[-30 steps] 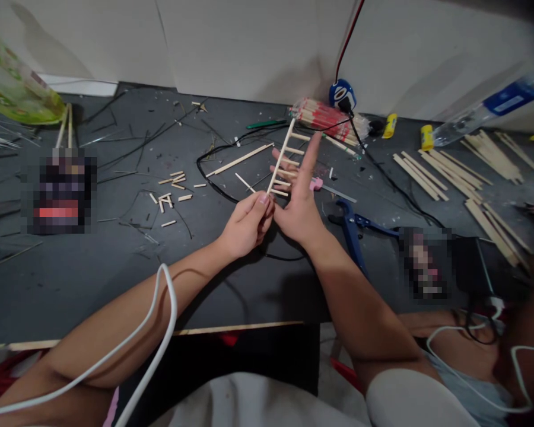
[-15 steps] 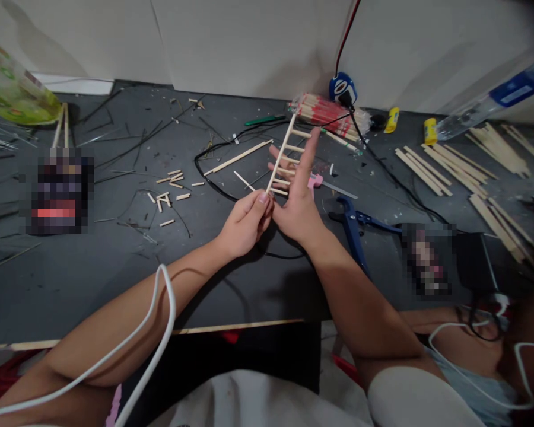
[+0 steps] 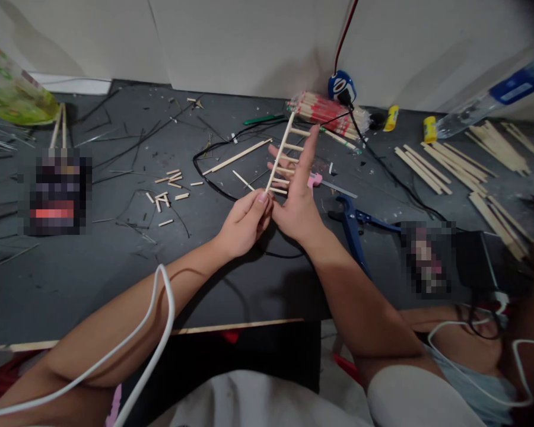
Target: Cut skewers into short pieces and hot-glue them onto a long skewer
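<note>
A small pale wooden frame [image 3: 281, 155], one long stick with several short rungs, stands tilted above the table. Its lower end is pinched between the thumb and fingers of my left hand [image 3: 245, 222]. My right hand [image 3: 299, 198] lies behind and beside the rungs with its fingers spread, the index finger pointing up along the rung ends; whether it bears any of the frame's weight I cannot tell. Short cut sticks [image 3: 162, 198] are scattered left of my hands. Beyond them lies a longer stick [image 3: 240, 155] on the dark table [image 3: 129, 279].
Blue cutters [image 3: 350, 228] and a pink tool [image 3: 315, 180] lie right of my hands. Behind are a bag of sticks [image 3: 323, 112] and a black cable [image 3: 409, 188]. Wooden strips [image 3: 422, 169] and a plastic bottle [image 3: 469, 115] are at right. Another person's arm [image 3: 458, 338] shows lower right.
</note>
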Available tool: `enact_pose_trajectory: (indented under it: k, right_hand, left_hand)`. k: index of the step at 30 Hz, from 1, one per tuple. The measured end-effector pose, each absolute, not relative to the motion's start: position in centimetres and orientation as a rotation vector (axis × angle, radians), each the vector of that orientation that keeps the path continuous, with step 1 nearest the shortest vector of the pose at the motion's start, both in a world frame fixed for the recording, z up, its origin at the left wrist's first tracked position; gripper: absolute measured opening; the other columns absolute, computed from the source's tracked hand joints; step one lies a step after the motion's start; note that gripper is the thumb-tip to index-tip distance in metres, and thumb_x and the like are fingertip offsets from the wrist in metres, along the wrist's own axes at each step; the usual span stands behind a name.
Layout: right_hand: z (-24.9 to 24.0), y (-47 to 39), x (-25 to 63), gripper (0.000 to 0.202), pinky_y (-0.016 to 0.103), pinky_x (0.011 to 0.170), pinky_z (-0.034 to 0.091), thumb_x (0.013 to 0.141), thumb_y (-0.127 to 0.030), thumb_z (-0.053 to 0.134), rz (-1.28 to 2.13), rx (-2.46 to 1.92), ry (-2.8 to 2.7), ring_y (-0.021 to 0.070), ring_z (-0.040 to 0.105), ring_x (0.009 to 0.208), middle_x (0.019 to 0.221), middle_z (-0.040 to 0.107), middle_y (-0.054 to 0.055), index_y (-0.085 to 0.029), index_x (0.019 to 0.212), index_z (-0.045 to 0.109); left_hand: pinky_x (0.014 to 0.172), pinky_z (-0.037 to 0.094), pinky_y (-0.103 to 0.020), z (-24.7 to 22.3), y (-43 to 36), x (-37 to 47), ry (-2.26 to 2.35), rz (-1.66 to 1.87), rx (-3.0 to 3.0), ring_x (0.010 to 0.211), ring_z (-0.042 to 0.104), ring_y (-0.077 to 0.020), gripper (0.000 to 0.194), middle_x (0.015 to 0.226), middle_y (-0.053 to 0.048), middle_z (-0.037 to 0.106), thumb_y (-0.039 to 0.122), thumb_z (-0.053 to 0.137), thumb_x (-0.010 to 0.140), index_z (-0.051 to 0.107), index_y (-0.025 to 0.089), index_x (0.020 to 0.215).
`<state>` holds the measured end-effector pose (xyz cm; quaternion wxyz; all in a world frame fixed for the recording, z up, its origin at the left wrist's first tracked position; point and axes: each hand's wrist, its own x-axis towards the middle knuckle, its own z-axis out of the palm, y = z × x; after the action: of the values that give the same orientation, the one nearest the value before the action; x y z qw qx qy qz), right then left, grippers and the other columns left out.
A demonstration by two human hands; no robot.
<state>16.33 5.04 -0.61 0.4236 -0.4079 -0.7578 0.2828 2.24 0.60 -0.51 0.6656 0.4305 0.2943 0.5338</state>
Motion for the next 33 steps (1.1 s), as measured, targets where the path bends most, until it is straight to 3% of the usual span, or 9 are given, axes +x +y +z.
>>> enact_pose_trajectory:
  k: [5, 8, 13, 19, 25, 29, 33]
  right_hand:
    - [-0.5, 5.2, 16.5, 0.118, 0.052, 0.111, 0.059, 0.096, -0.024, 0.065, 0.705, -1.048, -1.905, 0.0289, 0.057, 0.144, 0.166, 0.048, 0.010, -0.038, 0.166, -0.030]
    - [-0.5, 5.5, 16.9, 0.112, 0.050, 0.103, 0.062, 0.096, -0.019, 0.060, 0.643, -1.050, -1.864, 0.0286, 0.063, 0.135, 0.159, 0.054, 0.010, -0.039, 0.168, -0.022]
    - [-1.2, 6.0, 17.3, 0.094, 0.041, 0.085, 0.064, 0.093, -0.020, 0.063, 0.543, -1.114, -1.789, 0.0251, 0.068, 0.114, 0.141, 0.063, 0.010, -0.038, 0.170, 0.014]
    - [-1.8, 6.5, 17.2, 0.054, 0.027, 0.052, 0.050, 0.094, -0.034, 0.069, 0.547, -1.151, -1.671, 0.0177, 0.066, 0.085, 0.124, 0.066, 0.009, -0.032, 0.146, 0.055]
    - [-0.2, 5.7, 16.7, 0.020, 0.027, 0.054, 0.047, 0.097, -0.041, 0.070, 0.492, -1.136, -1.670, 0.0162, 0.065, 0.080, 0.099, 0.072, 0.005, -0.025, 0.108, 0.075]
    - [0.2, 5.4, 16.5, 0.019, 0.029, 0.054, 0.044, 0.100, -0.041, 0.067, 0.507, -1.134, -1.663, 0.0134, 0.063, 0.069, 0.091, 0.075, 0.002, -0.024, 0.103, 0.077]
    - [0.1, 5.4, 16.4, 0.018, 0.031, 0.062, 0.051, 0.100, -0.039, 0.066, 0.493, -1.122, -1.669, 0.0167, 0.070, 0.082, 0.094, 0.078, 0.003, -0.025, 0.097, 0.078]
  left_hand:
    - [0.035, 0.025, -0.018, -0.8, 0.6, 2.1, 0.676, 1.178, 0.948, 0.039, 0.027, -0.0045, 0.048, 0.052, 0.010, 0.036, 0.062, 0.059, 0.100, 0.045, 0.022, 0.077]
    - [0.032, 0.025, -0.018, -0.9, 0.8, 1.8, 0.697, 1.144, 0.903, 0.036, 0.024, -0.0056, 0.046, 0.051, 0.010, 0.037, 0.063, 0.057, 0.100, 0.045, 0.023, 0.081]
    - [0.037, 0.024, -0.015, -0.8, 1.3, 1.3, 0.672, 1.127, 0.720, 0.039, 0.019, -0.0039, 0.042, 0.055, 0.011, 0.031, 0.059, 0.060, 0.099, 0.049, 0.022, 0.083]
    - [0.039, 0.019, -0.015, -0.3, 2.0, 0.5, 0.560, 1.080, 0.516, 0.042, 0.012, -0.0044, 0.037, 0.057, 0.011, 0.022, 0.048, 0.051, 0.105, 0.060, 0.018, 0.087]
    - [0.037, 0.020, -0.015, 0.2, 2.0, -0.2, 0.492, 0.965, 0.455, 0.041, 0.008, -0.0054, 0.045, 0.057, 0.011, 0.015, 0.045, 0.039, 0.110, 0.065, 0.018, 0.087]
    - [0.036, 0.022, -0.015, 0.4, 2.0, -0.5, 0.435, 0.908, 0.431, 0.041, 0.007, -0.0056, 0.052, 0.056, 0.010, 0.012, 0.045, 0.033, 0.111, 0.058, 0.018, 0.073]
    - [0.037, 0.022, -0.016, 0.3, 2.0, -0.5, 0.412, 0.900, 0.441, 0.041, 0.009, -0.0056, 0.051, 0.058, 0.009, 0.013, 0.045, 0.036, 0.110, 0.053, 0.018, 0.070]
